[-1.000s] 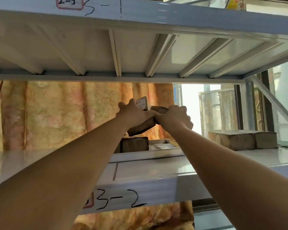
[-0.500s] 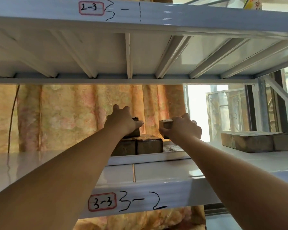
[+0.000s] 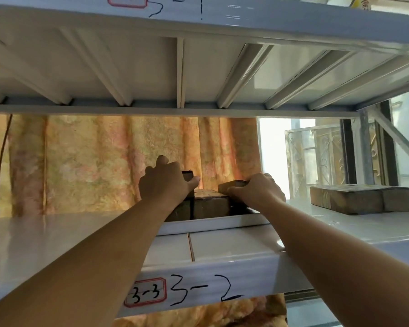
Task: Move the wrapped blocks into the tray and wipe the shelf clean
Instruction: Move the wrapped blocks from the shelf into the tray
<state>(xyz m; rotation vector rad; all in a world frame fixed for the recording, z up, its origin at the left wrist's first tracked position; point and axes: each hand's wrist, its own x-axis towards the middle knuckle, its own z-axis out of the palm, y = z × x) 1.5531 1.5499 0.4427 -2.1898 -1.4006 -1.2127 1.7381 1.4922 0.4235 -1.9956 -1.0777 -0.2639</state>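
Observation:
A shallow white tray [image 3: 213, 224] sits on the white shelf [image 3: 57, 234] at its middle. Brown wrapped blocks stand in the tray; one block [image 3: 210, 205] shows between my hands. My left hand [image 3: 165, 182] grips a dark wrapped block [image 3: 187, 175] on top of the blocks at the tray's left. My right hand [image 3: 257, 191] grips another wrapped block [image 3: 230, 185], tilted, over the tray's right part. Two more wrapped blocks [image 3: 361, 200] lie side by side on the shelf at the far right.
The upper shelf's underside [image 3: 198, 67] with its ribs hangs close above. An orange floral curtain [image 3: 104, 161] closes the back; a window grille [image 3: 316, 156] is at the right. The shelf's front edge [image 3: 198, 289] bears the marks 3-3 and 3-2.
Both hands came apart from one raised block and dropped toward the tray, each now holding its own block. The camera has moved closer and slightly left.

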